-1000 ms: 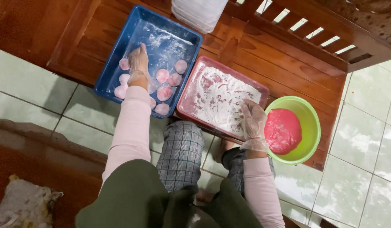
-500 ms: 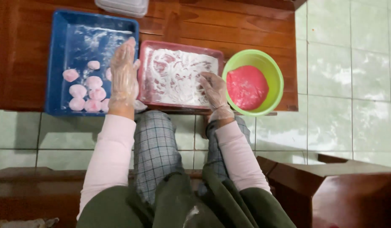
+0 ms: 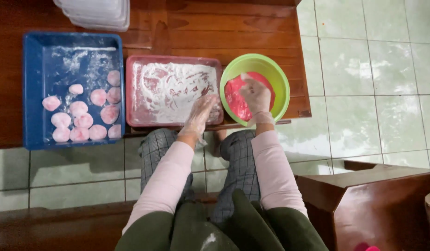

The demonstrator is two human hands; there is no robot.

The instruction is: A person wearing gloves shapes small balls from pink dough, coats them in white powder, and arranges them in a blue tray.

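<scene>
The right hand (image 3: 256,95), in a thin clear glove, rests with fingers loosely curled on the pink dough mass (image 3: 238,100) inside the round green plastic bowl (image 3: 277,76). The gloved left hand (image 3: 201,111), fingers spread and holding nothing, lies on the floured rectangular red tray (image 3: 173,60), beside a blue rectangular tray (image 3: 33,51) of pale pink dough balls (image 3: 82,121).

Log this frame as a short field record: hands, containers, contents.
left hand: gloved, resting in the red tray of white flour
right hand: gloved, in the green bowl, on the pink dough
blue tray: floured, holds about ten pink dough balls
surface: low wooden table
rear: stack of clear lids, partly cut off
</scene>
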